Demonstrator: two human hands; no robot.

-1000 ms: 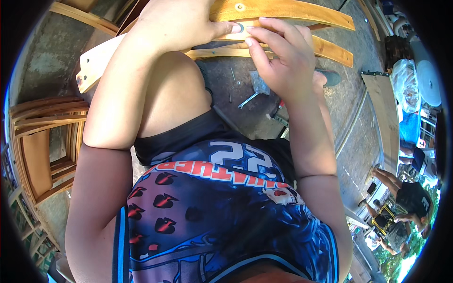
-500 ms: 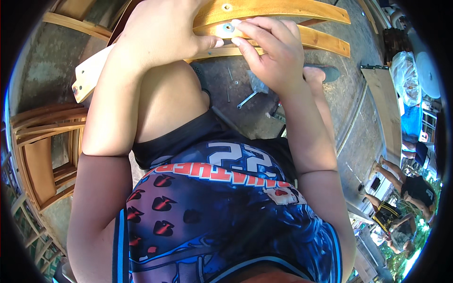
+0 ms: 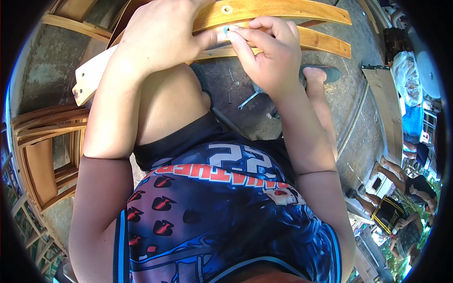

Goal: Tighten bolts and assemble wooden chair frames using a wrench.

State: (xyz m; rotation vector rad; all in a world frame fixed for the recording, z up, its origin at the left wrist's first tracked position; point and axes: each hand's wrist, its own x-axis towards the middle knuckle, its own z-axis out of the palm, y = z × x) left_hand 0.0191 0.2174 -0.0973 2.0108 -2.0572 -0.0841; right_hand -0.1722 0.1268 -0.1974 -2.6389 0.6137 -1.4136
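Note:
Curved, varnished wooden slats of a piece of furniture lie across the top of the head view. A small round metal washer sits around a hole in the lower slat. My right hand is closed in a pinch, thumb and index fingertips meeting at the washer. My left hand lies over the slats from the left, its thumb pressed along the lower slat beside the washer. Its other fingers run out past the top edge and are mostly hidden.
A wrench and thin bolts lie on the concrete floor below the slats. Stacked wooden frames stand at the left. At the right are a long board, plastic-wrapped goods and other people.
My right thumb and index finger have moved slightly left and closed over the washer. My left thumb has shifted up closer to it. The slats have barely moved.

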